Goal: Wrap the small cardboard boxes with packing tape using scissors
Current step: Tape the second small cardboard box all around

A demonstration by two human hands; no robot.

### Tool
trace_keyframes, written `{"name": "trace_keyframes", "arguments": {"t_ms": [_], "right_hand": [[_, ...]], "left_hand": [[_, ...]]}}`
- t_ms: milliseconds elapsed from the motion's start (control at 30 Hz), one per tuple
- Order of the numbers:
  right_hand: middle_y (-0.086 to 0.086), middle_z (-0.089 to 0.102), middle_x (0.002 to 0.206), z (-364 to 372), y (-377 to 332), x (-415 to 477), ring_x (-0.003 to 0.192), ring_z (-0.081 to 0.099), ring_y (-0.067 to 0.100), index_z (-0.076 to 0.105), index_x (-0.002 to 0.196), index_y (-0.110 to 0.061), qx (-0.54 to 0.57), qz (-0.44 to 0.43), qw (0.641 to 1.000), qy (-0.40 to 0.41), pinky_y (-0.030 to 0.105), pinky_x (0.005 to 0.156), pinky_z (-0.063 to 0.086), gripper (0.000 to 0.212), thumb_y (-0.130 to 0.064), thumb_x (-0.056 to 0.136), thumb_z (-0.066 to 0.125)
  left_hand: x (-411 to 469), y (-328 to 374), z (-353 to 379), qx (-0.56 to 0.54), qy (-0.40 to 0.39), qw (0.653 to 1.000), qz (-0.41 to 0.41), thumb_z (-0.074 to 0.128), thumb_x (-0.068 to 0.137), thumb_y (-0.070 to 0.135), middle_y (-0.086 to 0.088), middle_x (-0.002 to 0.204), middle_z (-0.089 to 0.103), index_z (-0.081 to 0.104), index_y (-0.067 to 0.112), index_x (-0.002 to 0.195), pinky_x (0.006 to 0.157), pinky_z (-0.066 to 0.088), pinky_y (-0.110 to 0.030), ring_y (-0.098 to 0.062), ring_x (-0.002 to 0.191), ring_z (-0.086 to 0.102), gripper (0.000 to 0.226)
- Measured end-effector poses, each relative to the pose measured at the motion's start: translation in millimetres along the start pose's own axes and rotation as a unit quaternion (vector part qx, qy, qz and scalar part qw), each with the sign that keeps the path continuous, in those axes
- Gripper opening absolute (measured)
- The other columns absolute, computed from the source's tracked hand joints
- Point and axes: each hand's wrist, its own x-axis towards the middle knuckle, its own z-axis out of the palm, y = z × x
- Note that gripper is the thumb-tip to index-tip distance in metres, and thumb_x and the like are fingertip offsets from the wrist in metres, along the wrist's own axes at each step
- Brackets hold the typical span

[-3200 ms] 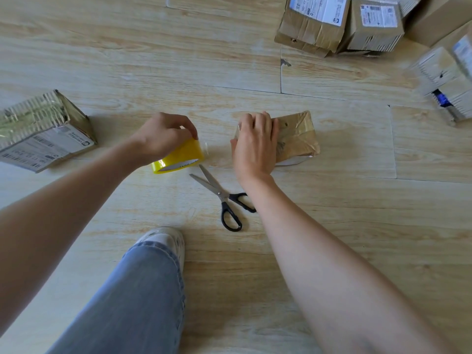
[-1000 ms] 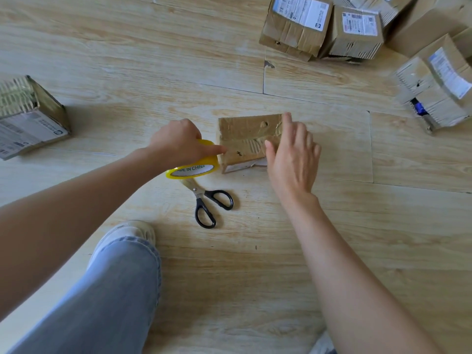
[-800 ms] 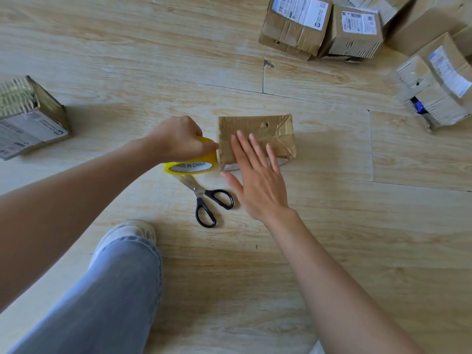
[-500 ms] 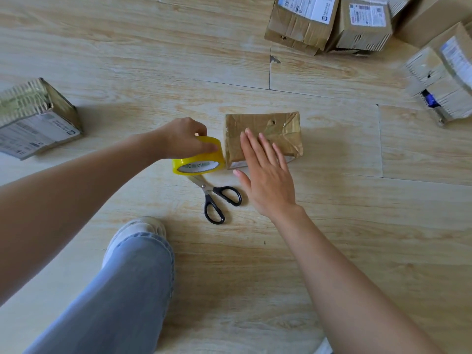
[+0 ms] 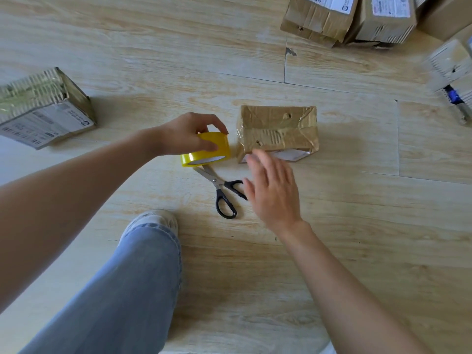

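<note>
Gripping yellow tape roll (image 5: pixel 204 150), left hand (image 5: pixel 184 135) curls fingers and thumb round its rim. Roll sits on floor (image 5: pixel 357 226), just left of tape-covered cardboard box (image 5: pixel 278 129) at scene centre. Right hand (image 5: pixel 274 192) open, fingers straight, blurred, fingertips at box's near edge; contact unclear. Scissors (image 5: pixel 217 183) lie blades-together on floor near roll, one black handle loop partly under right hand. Other boxes (image 5: pixel 357 19) far right; one labelled box (image 5: pixel 43 111) left.
</note>
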Motion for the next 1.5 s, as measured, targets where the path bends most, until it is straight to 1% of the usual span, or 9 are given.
{"name": "trace_keyframes", "arguments": {"t_ms": [100,167,333,767,933,1033,1133,1367,1500], "right_hand": [[0.011,0.067,0.102,7,-26,-18,0.089,0.066,0.026,0.069,0.098,-0.004,0.02,0.034,0.999,-0.015,0.035,0.076,0.053,0.026,-0.015,0.077,0.08],[0.015,0.063,0.121,9,-33,-13,0.109,0.061,0.027,0.065,0.115,-0.002,0.053,0.093,0.994,0.017,0.038,0.091,0.05,0.037,-0.019,0.083,0.073],[0.003,0.003,0.163,7,-10,25,0.149,-0.001,0.017,0.002,0.154,-0.016,0.02,0.114,0.988,-0.106,0.036,0.121,-0.003,0.079,-0.044,0.097,0.05],[0.002,0.006,0.163,12,-5,28,0.15,0.007,0.019,0.003,0.155,-0.015,-0.043,0.111,0.985,-0.128,0.033,0.119,-0.007,0.072,-0.032,0.101,0.047],[0.016,0.034,0.151,10,-21,4,0.139,0.035,0.026,0.03,0.146,-0.004,0.022,0.049,0.998,-0.028,0.037,0.118,0.024,0.064,-0.016,0.09,0.06],[0.013,0.062,0.12,17,-39,-32,0.108,0.062,0.027,0.058,0.118,-0.005,0.028,0.053,0.994,-0.09,0.037,0.089,0.051,0.048,-0.022,0.077,0.078],[0.009,0.056,0.132,23,-52,-44,0.118,0.056,0.025,0.058,0.12,-0.007,0.067,0.149,0.961,-0.222,0.037,0.092,0.047,0.044,-0.033,0.087,0.07],[0.007,0.045,0.135,30,-51,-25,0.124,0.045,0.022,0.041,0.133,-0.009,0.029,0.2,0.943,-0.263,0.031,0.1,0.038,0.044,-0.035,0.099,0.05],[0.004,0.057,0.112,15,-49,-35,0.1,0.057,0.019,0.049,0.12,-0.008,0.06,0.273,0.914,-0.294,0.028,0.077,0.048,0.034,-0.035,0.1,0.048]], "left_hand": [[4,2,0,0.011,-0.003,1.0,0.001,0.066,0.086,0.02,0.006,0.089,0.06,0.058,0.041,0.108,0.06,0.04,-0.021,-0.008,0.077,0.055,0.032],[5,3,0,0.014,-0.01,1.0,0.001,0.068,0.085,0.022,0.005,0.088,0.061,0.058,0.042,0.107,0.06,0.04,-0.021,-0.01,0.077,0.056,0.032],[6,2,-1,0.012,-0.02,1.0,-0.007,0.069,0.084,0.024,0.004,0.095,0.065,0.057,0.041,0.108,0.063,0.042,-0.021,-0.007,0.08,0.058,0.031],[4,-6,-2,0.137,0.01,0.99,-0.042,0.071,0.083,0.041,-0.004,0.115,0.059,0.056,0.028,0.125,0.079,0.04,-0.03,-0.022,0.097,0.054,0.047],[1,-12,-8,0.086,0.031,0.996,-0.018,0.077,0.075,0.041,0.004,0.087,0.058,0.057,0.036,0.097,0.061,0.04,-0.026,-0.012,0.075,0.053,0.03],[0,-11,-10,0.081,0.03,0.996,-0.014,0.077,0.076,0.039,0.007,0.085,0.058,0.058,0.037,0.093,0.062,0.04,-0.026,-0.014,0.079,0.054,0.025],[1,-11,-11,0.089,0.032,0.995,-0.005,0.073,0.08,0.035,0.007,0.086,0.059,0.059,0.035,0.096,0.06,0.039,-0.023,-0.011,0.078,0.054,0.02],[0,-10,-11,0.099,0.023,0.995,-0.004,0.062,0.088,0.033,0.006,0.088,0.059,0.062,0.03,0.102,0.059,0.039,-0.023,-0.009,0.075,0.054,0.014],[1,-10,-11,0.086,0.022,0.996,-0.004,0.062,0.089,0.032,0.005,0.082,0.061,0.063,0.029,0.1,0.057,0.036,-0.023,-0.009,0.068,0.053,0.011]]}}
